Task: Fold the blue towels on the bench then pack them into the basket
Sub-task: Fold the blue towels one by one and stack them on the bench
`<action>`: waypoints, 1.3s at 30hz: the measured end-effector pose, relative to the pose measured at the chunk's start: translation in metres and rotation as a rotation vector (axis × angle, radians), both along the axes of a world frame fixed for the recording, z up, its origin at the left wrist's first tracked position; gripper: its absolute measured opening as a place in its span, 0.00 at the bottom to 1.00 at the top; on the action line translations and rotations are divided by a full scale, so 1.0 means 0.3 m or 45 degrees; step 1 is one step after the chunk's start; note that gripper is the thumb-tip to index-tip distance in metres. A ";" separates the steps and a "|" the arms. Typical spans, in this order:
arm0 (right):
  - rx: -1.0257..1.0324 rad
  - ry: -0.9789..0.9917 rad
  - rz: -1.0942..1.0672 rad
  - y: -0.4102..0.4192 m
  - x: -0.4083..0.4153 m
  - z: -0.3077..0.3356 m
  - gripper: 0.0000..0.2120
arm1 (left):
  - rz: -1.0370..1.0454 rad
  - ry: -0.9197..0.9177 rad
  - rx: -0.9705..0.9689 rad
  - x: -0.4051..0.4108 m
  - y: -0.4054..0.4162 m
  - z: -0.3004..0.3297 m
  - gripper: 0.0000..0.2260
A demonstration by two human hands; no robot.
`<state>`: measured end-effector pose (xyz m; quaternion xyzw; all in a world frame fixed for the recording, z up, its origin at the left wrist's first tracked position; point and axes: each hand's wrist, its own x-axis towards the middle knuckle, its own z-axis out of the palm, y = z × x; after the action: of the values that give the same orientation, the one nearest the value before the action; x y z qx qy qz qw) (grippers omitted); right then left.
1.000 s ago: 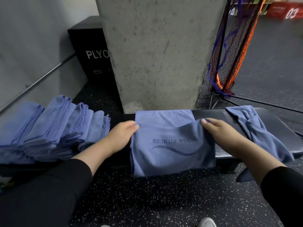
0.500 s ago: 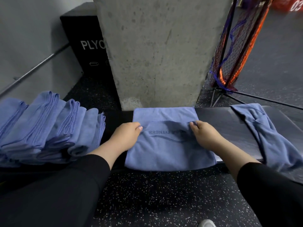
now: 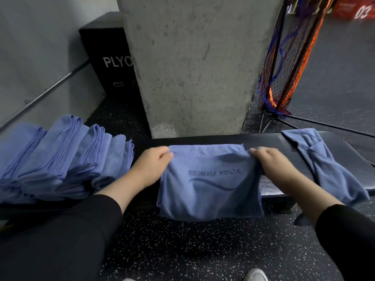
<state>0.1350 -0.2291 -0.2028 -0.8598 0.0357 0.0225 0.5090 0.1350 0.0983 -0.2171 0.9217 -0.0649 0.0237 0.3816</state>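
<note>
A blue towel point(image 3: 209, 191) with dark "YOGA FITNESS" lettering lies across the black bench point(image 3: 261, 139), its near part hanging over the front edge. My left hand point(image 3: 151, 169) pinches its upper left corner, and my right hand point(image 3: 273, 165) grips its upper right edge. Several folded blue towels point(image 3: 60, 159) lean in a row on the bench's left end. An unfolded, crumpled blue towel point(image 3: 322, 165) drapes over the right end. No basket is in view.
A concrete pillar point(image 3: 192, 63) stands right behind the bench. A black plyo box point(image 3: 107, 57) sits at the back left, next to a wall rail. A netted frame point(image 3: 288, 57) stands at the back right. Speckled black floor lies below.
Both hands have moved apart to the towel's upper corners and pulled it nearer; its folded top layer now hangs over the bench's front edge with the lettering fully showing.
</note>
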 end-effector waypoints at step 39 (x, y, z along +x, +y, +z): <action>-0.728 -0.011 0.052 0.013 0.278 -0.124 0.05 | 0.067 0.060 0.385 0.258 0.001 -0.124 0.06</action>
<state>0.2183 -0.2251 -0.2400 -0.9690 0.0210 0.0181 0.2456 0.2123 0.0984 -0.2543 0.9703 -0.0348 0.0020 0.2392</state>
